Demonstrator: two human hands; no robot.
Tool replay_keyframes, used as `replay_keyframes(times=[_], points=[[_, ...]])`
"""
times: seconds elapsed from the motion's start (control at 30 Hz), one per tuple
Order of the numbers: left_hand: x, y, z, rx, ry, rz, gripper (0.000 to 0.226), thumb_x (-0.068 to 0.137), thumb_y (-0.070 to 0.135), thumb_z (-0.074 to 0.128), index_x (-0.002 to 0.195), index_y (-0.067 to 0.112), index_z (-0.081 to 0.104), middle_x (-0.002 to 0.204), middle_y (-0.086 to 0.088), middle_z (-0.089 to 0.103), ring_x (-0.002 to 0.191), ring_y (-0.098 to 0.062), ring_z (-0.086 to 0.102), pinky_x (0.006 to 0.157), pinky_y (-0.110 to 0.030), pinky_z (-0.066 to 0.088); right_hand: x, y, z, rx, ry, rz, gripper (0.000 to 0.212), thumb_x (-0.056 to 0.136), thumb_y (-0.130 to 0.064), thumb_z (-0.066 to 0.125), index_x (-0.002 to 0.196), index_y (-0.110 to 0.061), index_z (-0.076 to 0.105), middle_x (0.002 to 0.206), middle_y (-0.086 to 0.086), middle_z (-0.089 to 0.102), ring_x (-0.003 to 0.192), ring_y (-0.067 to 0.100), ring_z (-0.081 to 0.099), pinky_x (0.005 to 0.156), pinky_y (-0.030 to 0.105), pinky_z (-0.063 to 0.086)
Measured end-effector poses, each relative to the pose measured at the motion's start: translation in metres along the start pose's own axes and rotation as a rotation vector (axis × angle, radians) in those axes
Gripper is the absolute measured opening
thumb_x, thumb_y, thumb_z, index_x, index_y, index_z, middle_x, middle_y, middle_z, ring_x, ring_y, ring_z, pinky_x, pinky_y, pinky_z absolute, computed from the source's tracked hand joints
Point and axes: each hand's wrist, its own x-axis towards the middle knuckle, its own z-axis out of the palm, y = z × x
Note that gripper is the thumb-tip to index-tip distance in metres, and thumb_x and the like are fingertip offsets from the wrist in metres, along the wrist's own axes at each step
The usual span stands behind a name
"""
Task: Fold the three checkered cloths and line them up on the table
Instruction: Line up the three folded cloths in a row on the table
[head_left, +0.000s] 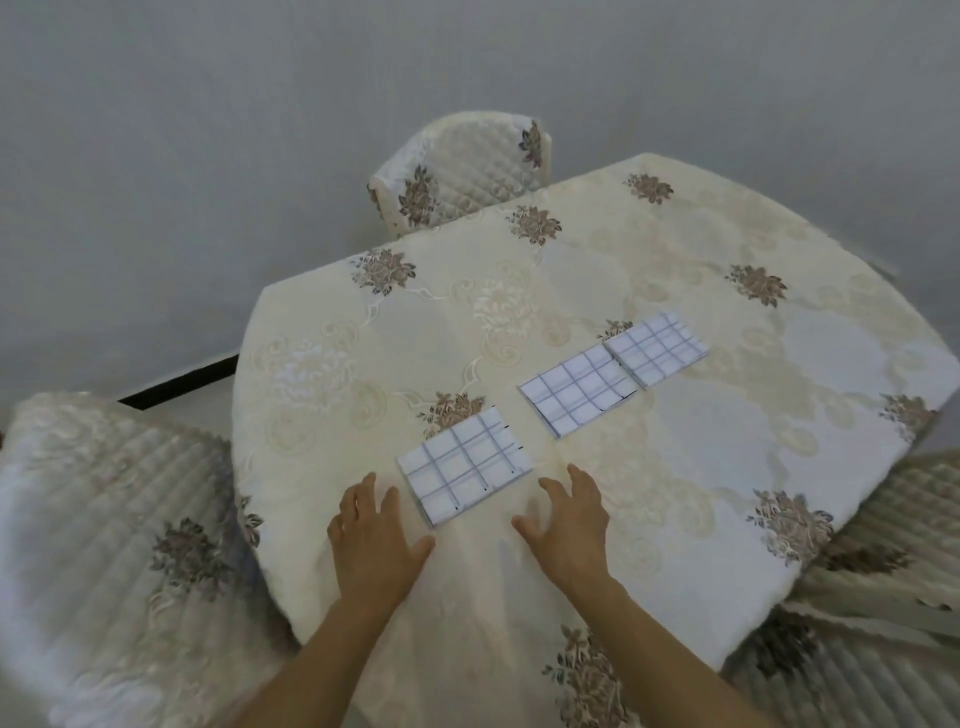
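Neither hand is gripping anything: left hand (374, 535) and right hand (569, 519) are spreading relaxed fingers just beside the nearest cloth (465, 465). All three checkered cloths are lying folded in a diagonal row on the table (727, 467), the middle cloth (576, 389) meeting the far cloth (657, 348), the nearest sitting apart. Folding is looking finished; at most that gap is waiting to be evened.

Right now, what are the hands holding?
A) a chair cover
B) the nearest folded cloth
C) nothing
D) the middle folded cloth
C: the left hand and right hand are spread open over the tablecloth, one on each side of the nearest cloth, gripping nothing.
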Motion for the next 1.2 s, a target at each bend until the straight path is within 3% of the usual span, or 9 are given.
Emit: replay_keyframes(times=[0.23,0.4,0.57,1.07,1.2], points=[[0.011,0.002,0.014,-0.023,0.018,-0.004,0.074,0.066,0.058,0.077,0.126,0.019,0.06,0.147,-0.013,0.041,0.132,-0.035,0.033,0.098,-0.053,0.038,0.021,0.001,0.004,-0.099,-0.044,0.008,0.062,0.085,-0.054,0.06,0.137,-0.024,0.045,0.158,0.012,0.014,0.146,0.029,0.008,0.112,0.044,0.021],[0.02,0.002,0.015,-0.012,0.02,0.008,0.073,0.066,0.06,0.075,0.128,0.024,0.059,0.148,-0.012,0.041,0.131,-0.034,0.034,0.097,-0.053,0.039,0.031,-0.001,0.016,-0.12,-0.05,-0.007,0.053,0.082,-0.052,0.06,0.128,-0.027,0.049,0.158,0.014,0.011,0.145,0.031,0.005,0.113,0.047,0.023],[0.026,0.005,0.017,-0.053,0.033,0.027,0.074,0.068,0.058,0.075,0.131,0.025,0.058,0.148,-0.011,0.041,0.133,-0.033,0.034,0.1,-0.053,0.037,0.04,-0.007,0.023,-0.104,-0.012,0.013,0.055,0.084,-0.051,0.059,0.131,-0.026,0.046,0.16,0.012,0.004,0.146,0.031,0.002,0.115,0.047,0.016],[0.047,0.027,0.017,-0.083,0.002,0.099,0.076,0.069,0.06,0.074,0.133,0.025,0.056,0.15,-0.009,0.039,0.135,-0.032,0.032,0.1,-0.053,0.037,0.056,0.005,0.025,-0.111,0.073,0.058,0.051,0.082,-0.049,0.062,0.126,-0.024,0.051,0.159,0.012,0.013,0.145,0.031,0.01,0.113,0.048,0.023],[0.048,0.026,0.013,-0.108,0.0,0.075,0.085,0.063,0.067,0.066,0.134,0.021,0.052,0.151,-0.007,0.037,0.136,-0.031,0.031,0.102,-0.052,0.035,0.058,0.01,0.024,-0.095,0.079,0.075,0.051,0.084,-0.049,0.062,0.127,-0.024,0.052,0.159,0.012,0.013,0.145,0.03,0.01,0.113,0.047,0.021]])
